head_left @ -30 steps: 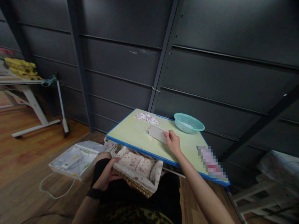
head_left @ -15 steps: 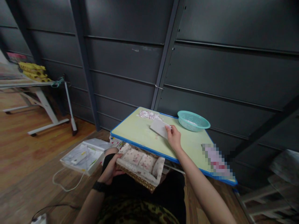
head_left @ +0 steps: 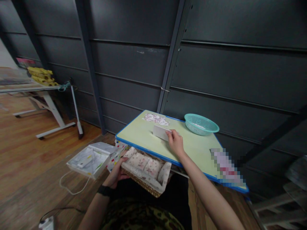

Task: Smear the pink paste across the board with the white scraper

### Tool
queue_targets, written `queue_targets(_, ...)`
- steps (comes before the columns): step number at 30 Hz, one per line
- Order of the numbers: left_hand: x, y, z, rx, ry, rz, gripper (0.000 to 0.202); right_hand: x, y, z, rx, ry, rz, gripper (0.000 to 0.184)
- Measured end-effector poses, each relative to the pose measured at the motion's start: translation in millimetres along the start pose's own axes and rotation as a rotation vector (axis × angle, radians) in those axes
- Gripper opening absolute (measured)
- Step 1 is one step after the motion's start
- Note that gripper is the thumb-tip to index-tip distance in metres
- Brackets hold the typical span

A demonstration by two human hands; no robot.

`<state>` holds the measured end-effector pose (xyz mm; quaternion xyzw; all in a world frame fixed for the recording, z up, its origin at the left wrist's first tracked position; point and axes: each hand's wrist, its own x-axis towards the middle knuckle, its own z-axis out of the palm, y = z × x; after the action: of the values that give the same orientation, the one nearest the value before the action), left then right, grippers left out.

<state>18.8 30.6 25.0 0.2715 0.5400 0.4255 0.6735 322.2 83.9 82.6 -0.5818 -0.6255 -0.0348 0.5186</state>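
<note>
My right hand [head_left: 176, 142] reaches over a small yellow-green table with a blue rim [head_left: 141, 135] and grips a flat white card [head_left: 161, 132] standing on edge on the tabletop. Just beyond the card lies a pile of small pink-and-white pieces [head_left: 155, 119]. My left hand [head_left: 116, 172] holds the left end of a wicker basket lined with floral cloth [head_left: 146, 171], which rests on my lap under the table's near edge.
A teal plastic bowl [head_left: 200, 124] stands at the table's far right. A blurred patch covers something near the right edge. An open white box [head_left: 90, 159] with a cable lies on the wooden floor to the left. A white-legged stand [head_left: 50, 108] is further left. Dark metal panels form the wall.
My right hand has moved the white card a little toward the pile of pieces and stood it more upright. The view has drifted left; my left hand still holds the basket.
</note>
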Motion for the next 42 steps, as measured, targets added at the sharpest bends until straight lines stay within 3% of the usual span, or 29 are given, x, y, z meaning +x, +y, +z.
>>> queue_targets(3,0,1,-1.8,-0.006,-0.008,-0.001,0.044,-3,-1,-1,0.016,-0.019,-0.004,0.043)
queue_targets(8,3,-1,-6.1,-0.017,-0.010,0.016,0.047,-4,0,-7,0.018,0.055,0.040,0.047)
queue_targets(11,3,-1,-6.8,-0.015,0.002,0.008,0.051,-5,-2,-10,0.020,0.019,0.032,0.048)
queue_targets(14,2,0,-6.5,-0.017,0.011,0.006,0.052,-13,-4,-11,0.030,-0.012,0.013,0.046)
queue_targets(20,-4,6,-3.9,-0.021,0.029,-0.015,0.046,-33,-10,-11,-0.077,0.060,0.027,0.043)
queue_targets(30,-7,9,-4.6,-0.024,0.035,-0.020,0.038,-47,-16,-13,-0.076,-0.123,-0.143,0.035)
queue_targets(35,-6,12,-9.2,-0.017,0.103,0.002,0.038,-54,-21,-18,-0.026,-0.141,-0.225,0.032)
queue_targets(38,-7,14,-8.8,-0.008,0.090,-0.006,0.033,-67,-28,-18,-0.008,-0.144,-0.285,0.030)
queue_targets(42,-10,15,-6.2,-0.007,0.067,-0.009,0.032,-78,-39,-15,0.000,-0.082,-0.262,0.032)
